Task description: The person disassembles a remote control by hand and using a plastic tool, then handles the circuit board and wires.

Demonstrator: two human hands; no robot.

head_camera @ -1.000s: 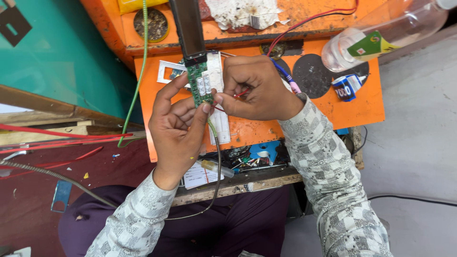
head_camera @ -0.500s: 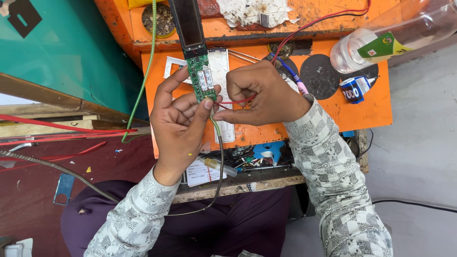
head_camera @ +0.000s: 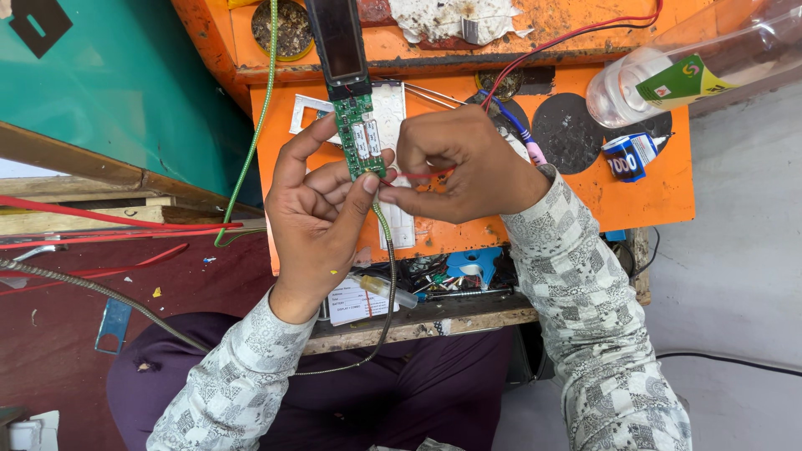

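Holding a green circuit board (head_camera: 361,138) above the orange workbench (head_camera: 635,196), the left hand (head_camera: 313,221) pinches its lower end between thumb and fingertips. Right hand (head_camera: 468,163) is clenched on a thin red wire (head_camera: 430,174) just beside the board. A braided cable (head_camera: 389,276) hangs below the board.

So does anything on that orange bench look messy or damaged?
Yes. The orange bench top carries dark round scorch-like stains, its back ledge is grimy, and a clear plastic bottle lies tipped on its side at the right edge.
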